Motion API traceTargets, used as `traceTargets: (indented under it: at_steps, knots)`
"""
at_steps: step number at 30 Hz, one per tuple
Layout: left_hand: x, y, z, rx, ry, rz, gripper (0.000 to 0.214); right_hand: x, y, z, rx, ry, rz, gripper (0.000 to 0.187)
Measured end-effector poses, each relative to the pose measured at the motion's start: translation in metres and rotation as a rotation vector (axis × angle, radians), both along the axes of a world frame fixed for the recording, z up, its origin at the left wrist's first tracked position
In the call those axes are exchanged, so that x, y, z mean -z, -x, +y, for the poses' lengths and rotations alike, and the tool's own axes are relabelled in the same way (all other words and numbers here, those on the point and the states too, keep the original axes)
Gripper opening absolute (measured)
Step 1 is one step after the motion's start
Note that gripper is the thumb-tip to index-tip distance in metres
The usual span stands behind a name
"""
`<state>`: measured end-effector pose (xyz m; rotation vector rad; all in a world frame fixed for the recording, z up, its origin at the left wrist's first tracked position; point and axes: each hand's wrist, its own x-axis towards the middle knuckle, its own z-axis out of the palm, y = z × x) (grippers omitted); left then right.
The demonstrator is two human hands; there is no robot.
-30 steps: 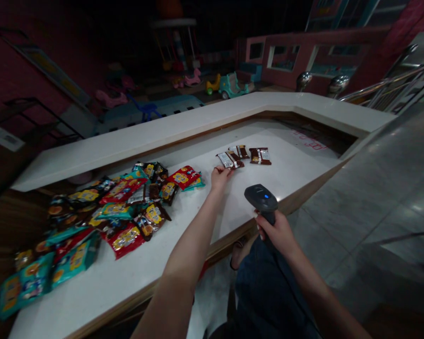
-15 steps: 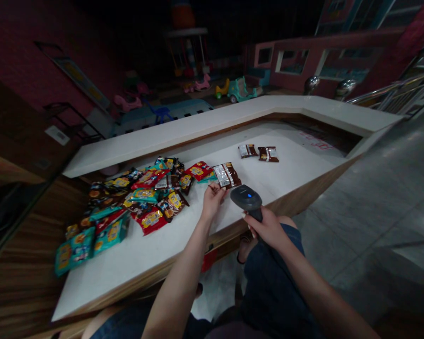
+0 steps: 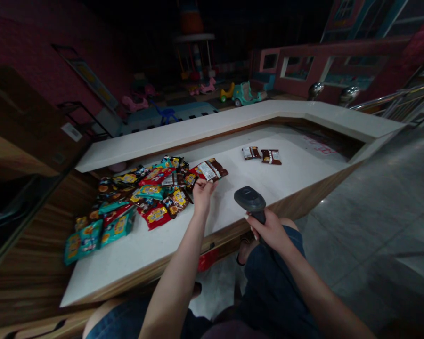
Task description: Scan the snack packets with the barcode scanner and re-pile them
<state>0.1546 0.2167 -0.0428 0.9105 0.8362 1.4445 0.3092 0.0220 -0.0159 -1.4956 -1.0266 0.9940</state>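
Observation:
My left hand (image 3: 201, 192) is closed on a brown snack packet (image 3: 212, 169), holding it just above the white counter (image 3: 275, 181) beside a pile of snack packets (image 3: 141, 197). My right hand (image 3: 268, 230) grips the handle of a dark barcode scanner (image 3: 250, 199), whose head points toward the counter edge. Two more brown packets (image 3: 263, 154) lie apart on the counter to the right.
A raised white ledge (image 3: 198, 129) runs along the counter's far side. Several teal packets (image 3: 92, 235) lie at the pile's left end. Ride-on toys (image 3: 243, 93) stand on the dark floor beyond. A grey tiled floor (image 3: 374, 202) lies to the right.
My left hand picked one brown packet from the group on the right and carried it left toward the pile. The scanner moved slightly left; its blue light no longer shows.

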Motion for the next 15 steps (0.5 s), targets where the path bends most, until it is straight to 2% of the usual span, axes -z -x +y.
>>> traceTargets:
  at_steps: [3,5,8,11,13,15]
  knots:
    - [-0.014,0.008,0.016,-0.140,0.062,-0.071,0.041,0.000,-0.003,-0.002,0.013,0.007,0.004,0.037]
    - [-0.018,0.011,0.018,-0.151,0.132,-0.085,0.031,0.001,-0.005,-0.002,0.014,0.019,0.000,0.036]
    - [-0.014,0.002,0.005,-0.020,0.232,-0.040,0.022,0.005,-0.010,-0.002,0.017,0.029,-0.003,0.032]
    - [-0.005,-0.024,-0.007,0.142,0.224,0.055,0.023,0.009,-0.015,0.001,0.033,0.031,0.027,0.029]
    - [0.000,-0.047,-0.004,0.190,0.214,0.185,0.020,0.011,-0.020,0.004,0.046,0.031,0.039,0.028]
    - [0.002,-0.073,0.010,0.194,0.217,0.388,0.014,0.012,-0.026,0.005,0.070,0.032,0.031,0.030]
